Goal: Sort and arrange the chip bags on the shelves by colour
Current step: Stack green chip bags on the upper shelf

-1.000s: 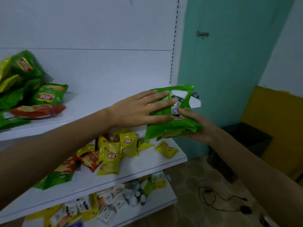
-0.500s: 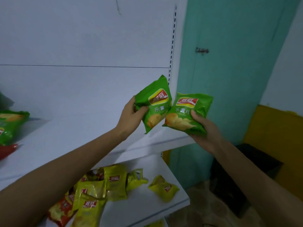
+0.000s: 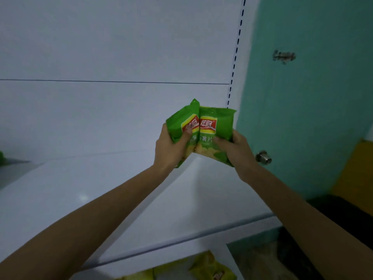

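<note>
Hands with two green chip bags, head view. The left hand [image 3: 171,147] holds the left green bag [image 3: 178,123] by its lower half, its grip clamped on the bag with the thumb across the printed front. The right hand [image 3: 237,150] holds the right green bag [image 3: 221,123] in the same way, its grip clamped on the lower part with the thumb on the front. Both bags stand upright, fronts towards the camera, with the red-and-yellow logos side by side. Their inner edges touch, forming a shallow V. The pair sits over the rear right part of the white upper shelf [image 3: 121,188], in front of the back panel [image 3: 121,47] and near the slotted upright [image 3: 236,55]. Whether the bag bottoms touch the shelf cannot be told. Yellow bags [image 3: 214,267] lie on the lower shelf [image 3: 205,247] at the bottom edge. To the right stands a teal door [image 3: 312,108] with a metal knob [image 3: 263,157].
</note>
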